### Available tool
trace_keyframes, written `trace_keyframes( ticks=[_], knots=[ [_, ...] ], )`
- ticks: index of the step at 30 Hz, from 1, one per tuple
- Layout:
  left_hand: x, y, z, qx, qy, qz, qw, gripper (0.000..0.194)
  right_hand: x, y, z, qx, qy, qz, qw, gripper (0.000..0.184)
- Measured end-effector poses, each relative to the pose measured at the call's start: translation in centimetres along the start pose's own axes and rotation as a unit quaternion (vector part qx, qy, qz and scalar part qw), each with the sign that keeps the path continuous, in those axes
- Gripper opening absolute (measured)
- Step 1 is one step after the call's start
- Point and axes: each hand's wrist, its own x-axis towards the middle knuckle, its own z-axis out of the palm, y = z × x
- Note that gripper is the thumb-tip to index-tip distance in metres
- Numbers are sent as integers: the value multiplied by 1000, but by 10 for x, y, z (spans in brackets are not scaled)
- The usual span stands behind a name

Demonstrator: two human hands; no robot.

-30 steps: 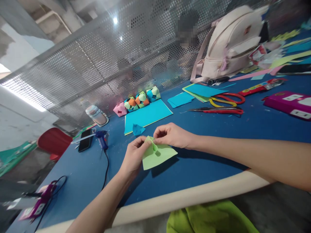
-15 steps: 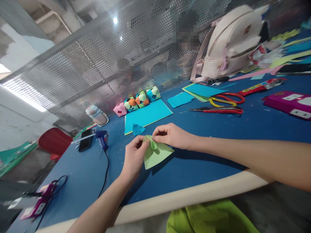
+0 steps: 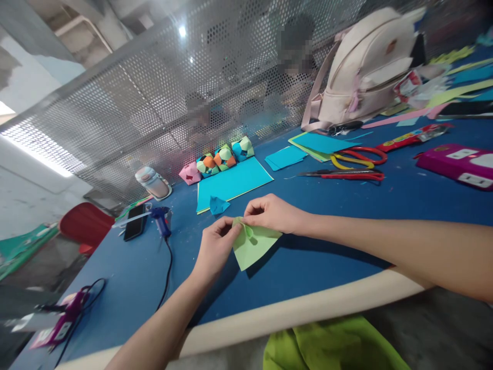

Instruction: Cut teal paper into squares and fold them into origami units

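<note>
A light green sheet of paper (image 3: 256,249) with a small raised fold near its top edge is held just above the blue table. My left hand (image 3: 219,242) pinches its upper left corner between thumb and fingers. My right hand (image 3: 271,215) grips the top edge close by, the two sets of fingertips almost meeting at the fold. Just beyond the hands lies a small folded blue paper piece (image 3: 219,205). Behind that is a stack of blue and green sheets (image 3: 242,182), with several folded paper balls (image 3: 224,157) along its far edge.
At left are a blue glue gun (image 3: 162,220) with its cord, a phone (image 3: 134,222) and a bottle (image 3: 153,183). On the right lie scissors (image 3: 346,174), a purple power strip (image 3: 458,163) and a pale backpack (image 3: 365,72). A perforated metal screen (image 3: 154,103) stands behind.
The green paper has shifted slightly right and turned a little, with the left hand following. Its raised loop looks flatter and narrower now. Both hands keep their pinch.
</note>
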Motion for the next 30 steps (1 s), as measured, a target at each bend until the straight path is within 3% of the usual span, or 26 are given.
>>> trace_keyframes(
  ticks=[7,12,16,24,30],
  knots=[
    [1,-2,0,-3,7,-16,1000,22,-2,-2,0,12,-40,33,999,40],
    [1,-2,1,-15,52,-5,999,20,-6,-3,3,-64,-47,-18,997,23],
    [2,-4,1,-18,65,9,998,17,-7,-1,5,-123,-10,-52,991,10],
    [0,-4,2,-13,56,13,998,16,-8,2,5,-179,15,-99,979,10],
    [1,-2,5,-12,11,-29,999,17,-8,2,6,-194,33,-107,975,8]
  ],
)
